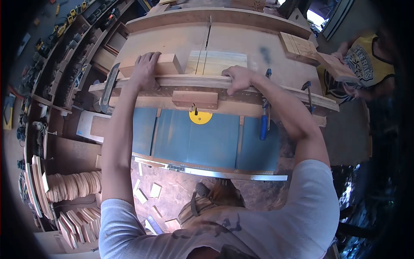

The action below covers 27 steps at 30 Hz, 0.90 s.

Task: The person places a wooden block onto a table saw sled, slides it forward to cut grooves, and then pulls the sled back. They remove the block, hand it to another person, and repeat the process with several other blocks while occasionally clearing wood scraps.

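A long layered plywood fence point(194, 80) runs across the saw table point(194, 140). My left hand point(146, 71) lies over a thick wooden block point(169, 64) behind the fence, its fingers curled at the block's far edge and its lower part against the fence. My right hand point(239, 79) grips the fence's top edge, thumb on the near side, fingers beside a flat pale board point(215, 63) with dark lines. A small wooden block point(195, 99) sits on the fence's near face, above the blade point(195, 108) in the yellow insert point(202, 117).
Clamps point(264, 121) hold the fence at the right, and another clamp point(109, 88) at the left. A person in a yellow top point(362, 58) holds a board point(337, 67) at the right. Wood offcuts point(155, 190) litter the floor. Tool shelves point(64, 69) line the left.
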{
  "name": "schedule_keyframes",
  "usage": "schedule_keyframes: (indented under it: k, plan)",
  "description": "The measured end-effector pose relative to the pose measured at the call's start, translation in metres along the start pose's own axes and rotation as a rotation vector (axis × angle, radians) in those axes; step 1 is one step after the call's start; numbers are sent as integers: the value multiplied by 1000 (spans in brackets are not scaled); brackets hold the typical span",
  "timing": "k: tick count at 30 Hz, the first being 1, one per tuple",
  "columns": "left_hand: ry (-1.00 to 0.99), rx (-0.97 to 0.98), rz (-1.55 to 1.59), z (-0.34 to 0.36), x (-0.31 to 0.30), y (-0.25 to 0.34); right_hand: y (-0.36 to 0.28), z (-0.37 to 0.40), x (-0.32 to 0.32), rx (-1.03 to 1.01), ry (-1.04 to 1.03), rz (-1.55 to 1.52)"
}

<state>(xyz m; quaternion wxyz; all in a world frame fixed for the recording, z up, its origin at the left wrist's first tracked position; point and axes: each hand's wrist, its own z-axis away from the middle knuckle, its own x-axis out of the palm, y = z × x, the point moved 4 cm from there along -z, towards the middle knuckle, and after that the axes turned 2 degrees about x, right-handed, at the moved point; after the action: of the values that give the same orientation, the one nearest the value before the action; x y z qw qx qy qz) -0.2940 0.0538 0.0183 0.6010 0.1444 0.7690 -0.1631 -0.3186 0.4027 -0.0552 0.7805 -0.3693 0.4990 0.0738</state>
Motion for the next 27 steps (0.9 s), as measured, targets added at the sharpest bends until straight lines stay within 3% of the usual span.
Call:
schedule_keyframes:
  k: [3, 10, 15, 17, 20, 23, 27]
  plan:
    - [-17, -18, 12, 26, -7, 18, -13, 20, 15, -14, -20, 0]
    - [-74, -78, 38, 164, -62, 77, -109, 118, 90, -35, -77, 18]
    - [-24, -80, 96, 206, -69, 79, -137, 133, 102, -11, -179, 20]
    - [0, -87, 113, 211, -72, 85, -146, 130, 94, 26, -240, -42]
    - [13, -76, 141, 224, -71, 86, -140, 102, 128, -90, -4, 149]
    - [48, -50, 153, 213, -69, 76, -145, 93, 122, 8, -211, 74]
    - [8, -55, 180, 213, -69, 73, -149, 109, 113, 56, -222, 175]
